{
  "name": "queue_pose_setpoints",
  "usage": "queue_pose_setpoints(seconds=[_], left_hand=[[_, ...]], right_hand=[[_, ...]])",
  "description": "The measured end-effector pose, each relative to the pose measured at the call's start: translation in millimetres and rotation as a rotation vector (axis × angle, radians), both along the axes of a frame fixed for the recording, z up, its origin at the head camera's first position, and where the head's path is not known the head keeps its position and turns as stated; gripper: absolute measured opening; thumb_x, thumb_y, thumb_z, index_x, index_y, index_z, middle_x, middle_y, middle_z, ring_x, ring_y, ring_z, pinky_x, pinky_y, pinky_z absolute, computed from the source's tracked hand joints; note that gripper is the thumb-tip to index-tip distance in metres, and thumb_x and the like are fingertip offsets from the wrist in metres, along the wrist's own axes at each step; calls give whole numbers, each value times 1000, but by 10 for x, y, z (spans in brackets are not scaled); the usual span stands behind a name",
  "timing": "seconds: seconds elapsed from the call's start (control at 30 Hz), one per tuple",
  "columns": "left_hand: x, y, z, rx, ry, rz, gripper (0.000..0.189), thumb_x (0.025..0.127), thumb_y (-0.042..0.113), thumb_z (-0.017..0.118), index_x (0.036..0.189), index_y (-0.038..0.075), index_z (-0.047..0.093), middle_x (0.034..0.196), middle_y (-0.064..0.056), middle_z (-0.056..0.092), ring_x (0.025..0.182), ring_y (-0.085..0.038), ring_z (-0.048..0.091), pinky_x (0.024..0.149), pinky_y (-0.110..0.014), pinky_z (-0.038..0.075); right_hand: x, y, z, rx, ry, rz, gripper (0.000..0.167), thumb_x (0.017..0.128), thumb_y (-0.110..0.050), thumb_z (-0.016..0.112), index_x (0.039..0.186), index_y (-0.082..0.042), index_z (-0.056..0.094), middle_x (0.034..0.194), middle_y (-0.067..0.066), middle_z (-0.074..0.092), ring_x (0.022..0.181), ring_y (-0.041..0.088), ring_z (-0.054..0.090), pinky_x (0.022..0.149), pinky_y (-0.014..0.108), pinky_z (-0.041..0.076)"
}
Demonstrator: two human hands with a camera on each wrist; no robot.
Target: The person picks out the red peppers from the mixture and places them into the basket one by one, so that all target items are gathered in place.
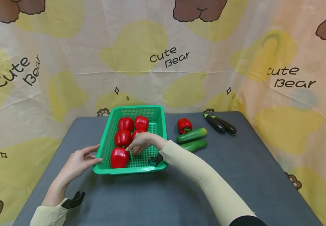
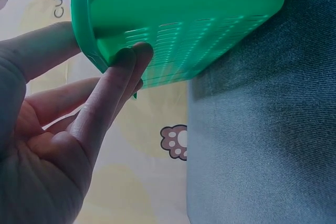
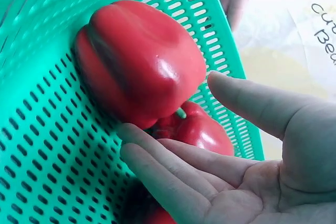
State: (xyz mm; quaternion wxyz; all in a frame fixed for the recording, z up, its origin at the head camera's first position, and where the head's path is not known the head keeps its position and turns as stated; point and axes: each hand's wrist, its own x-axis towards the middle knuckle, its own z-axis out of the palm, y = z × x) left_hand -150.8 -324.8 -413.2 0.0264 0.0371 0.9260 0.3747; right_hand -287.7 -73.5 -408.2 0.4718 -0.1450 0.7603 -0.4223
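A green plastic basket (image 1: 165,125) with slotted walls stands on the table, holding several red bell peppers. My left hand (image 1: 79,160) pinches the basket's left rim near the front corner; in the left wrist view its fingers lie along the green outer wall (image 2: 184,3). My right hand (image 1: 141,142) reaches inside, beside the front bell pepper (image 1: 120,158). In the right wrist view, the right thumb and fingers are spread, with fingertips right at that bell pepper (image 3: 147,61) and nothing gripped. Another bell pepper (image 3: 205,134) lies behind it. The right hand partly hides one pepper in the head view.
Right of the basket, a single red bell pepper (image 1: 184,126) lies by two green cucumbers (image 1: 191,136). Two dark eggplants (image 1: 215,123) lie at the table's back right. A patterned cloth (image 1: 140,62) hangs behind the grey table (image 1: 250,175).
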Motion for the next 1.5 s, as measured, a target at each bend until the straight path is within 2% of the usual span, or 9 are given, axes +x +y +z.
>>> queue_pose_setpoints(seconds=[0.13, 0.23, 0.43, 0.57, 0.83, 1.03, 1.27, 1.37, 1.5], left_hand=[[-4, -12, -4, 8, -2, -4, 68, 85, 38, 71, 139, 5, 46, 109, -14, 69, 93, -20, 67, 73, -32, 50], [3, -39, -3, 0, 0, -1, 68, 85, 38, 70, 139, 6, 47, 109, -13, 69, 92, -14, 67, 73, -31, 50], [8, -72, -5, -6, -1, -1, 68, 85, 39, 70, 140, 7, 47, 120, -16, 64, 91, -5, 65, 74, -31, 50], [-8, -65, -15, -8, 4, -4, 68, 84, 40, 70, 139, 7, 47, 120, -16, 65, 91, -6, 65, 74, -30, 50], [-1, -83, -22, -13, 21, -8, 66, 85, 39, 70, 139, 8, 48, 112, -13, 68, 85, 6, 61, 72, -26, 49], [-10, -62, -26, 3, 16, -16, 67, 85, 39, 70, 139, 7, 47, 113, -14, 67, 86, 5, 62, 72, -25, 49], [-18, -53, -40, 29, 17, -23, 66, 85, 35, 70, 139, 5, 47, 111, -14, 68, 86, 5, 62, 70, -23, 49], [-25, -55, -51, 30, 19, -24, 66, 85, 35, 71, 140, 5, 47, 112, -14, 68, 86, 4, 63, 71, -23, 49], [-26, -53, -56, 27, 15, -16, 66, 85, 36, 71, 139, 5, 47, 113, -15, 67, 86, 3, 63, 70, -23, 50]], right_hand=[[-12, 100, 100, -10, 12, 4, 40, 88, -26, 68, 108, 8, 61, 116, 23, 65, 110, 32, 63, 98, 45, 44], [-23, 210, 218, -34, 54, -14, 39, 88, -28, 68, 109, 4, 61, 118, 23, 64, 110, 33, 63, 98, 44, 44], [-92, 529, 479, -85, 163, -43, 49, 91, -29, 64, 130, -2, 55, 128, 20, 59, 114, 31, 61, 97, 41, 46], [-207, 803, 619, -128, 180, -152, 49, 92, -28, 63, 132, -3, 52, 129, 17, 59, 114, 28, 61, 97, 40, 46], [-434, 1427, 778, -212, 219, -368, 55, 94, -24, 61, 139, 2, 42, 132, 20, 55, 120, 33, 56, 101, 43, 43], [-595, 1873, 731, -196, 200, -499, 54, 95, -24, 59, 138, 3, 42, 130, 20, 56, 114, 26, 61, 105, 44, 38], [-786, 2267, 533, -223, 154, -581, 54, 96, -21, 57, 140, 3, 40, 119, 11, 60, 102, 16, 63, 106, 42, 37], [-852, 2369, 421, -224, 144, -624, 56, 96, -21, 57, 142, 4, 37, 130, 16, 55, 102, 15, 62, 107, 42, 36], [-922, 2443, 246, -197, 128, -669, 61, 96, -23, 58, 145, 2, 33, 146, 19, 41, 120, 23, 54, 108, 41, 34]])
